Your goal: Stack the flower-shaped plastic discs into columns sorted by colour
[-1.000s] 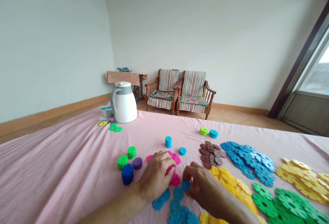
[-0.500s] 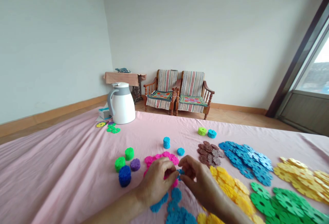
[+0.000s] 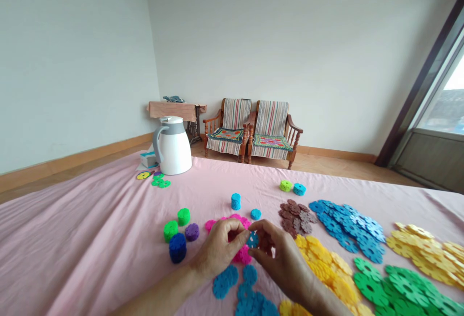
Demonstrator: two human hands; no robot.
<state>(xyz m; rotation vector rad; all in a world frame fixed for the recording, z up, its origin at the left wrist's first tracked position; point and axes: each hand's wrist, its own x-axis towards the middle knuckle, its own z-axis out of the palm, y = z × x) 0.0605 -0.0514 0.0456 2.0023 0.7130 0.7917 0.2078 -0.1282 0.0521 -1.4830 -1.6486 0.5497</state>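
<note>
Between my hands is a light-blue notched plastic building disc. My left hand is closed, with thumb and index fingertip pinched at the disc's left edge. My right hand curls around the disc from the right, index fingertip and thumb at its rim; its other fingers are partly hidden. Beneath and behind both hands lie pink discs, partly covered. Nearer to me are loose light-blue discs. Just beyond the hands stand a small blue stack and a lower blue one.
Left of my hands stand green, purple and dark-blue stacks. Piles of brown, blue, yellow and green discs lie to the right. A white jug stands on the pink cloth.
The blue disc between my fingers has risen slightly and now shows more of its face. My left hand has shifted a little, and its fingertips sit higher.
</note>
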